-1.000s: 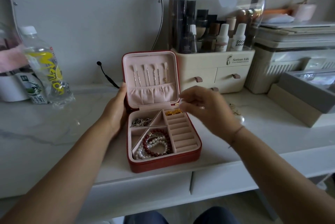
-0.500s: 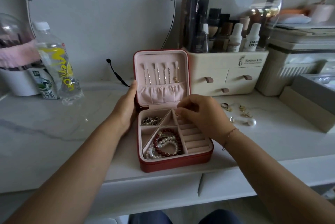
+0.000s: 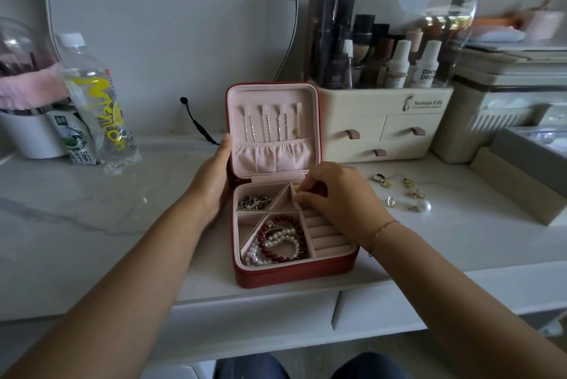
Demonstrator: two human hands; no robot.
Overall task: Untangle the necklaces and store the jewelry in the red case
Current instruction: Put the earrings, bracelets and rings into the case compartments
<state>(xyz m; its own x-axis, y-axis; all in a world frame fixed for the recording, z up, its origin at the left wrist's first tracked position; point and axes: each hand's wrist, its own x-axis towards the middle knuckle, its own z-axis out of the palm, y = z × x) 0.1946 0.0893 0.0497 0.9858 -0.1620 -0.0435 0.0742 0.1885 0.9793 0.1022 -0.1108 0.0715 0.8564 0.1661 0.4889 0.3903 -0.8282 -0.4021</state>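
The red case (image 3: 291,274) stands open at the front of the white table, its lid upright with several necklaces (image 3: 270,125) hanging inside. My left hand (image 3: 211,182) holds the case's left side near the hinge. Over the top of the ring slots, my right hand (image 3: 334,194) pinches a small gold piece (image 3: 297,189). A silver chain (image 3: 253,201) lies in the back left compartment. Red bead and pearl bracelets (image 3: 276,240) fill the front compartment. Loose gold earrings and rings (image 3: 408,190) and a pearl earring (image 3: 422,205) lie on the table right of the case.
A cream cosmetics organiser (image 3: 383,124) with drawers stands right behind the case. A water bottle (image 3: 95,102) and a carton (image 3: 73,139) stand at the far left. Grey and beige boxes (image 3: 521,176) sit at the right. A black cable (image 3: 196,124) lies behind the lid.
My right hand has come down from above the case's hinge onto the top ring slots. The left hand has stayed on the case. The view has shifted slightly.
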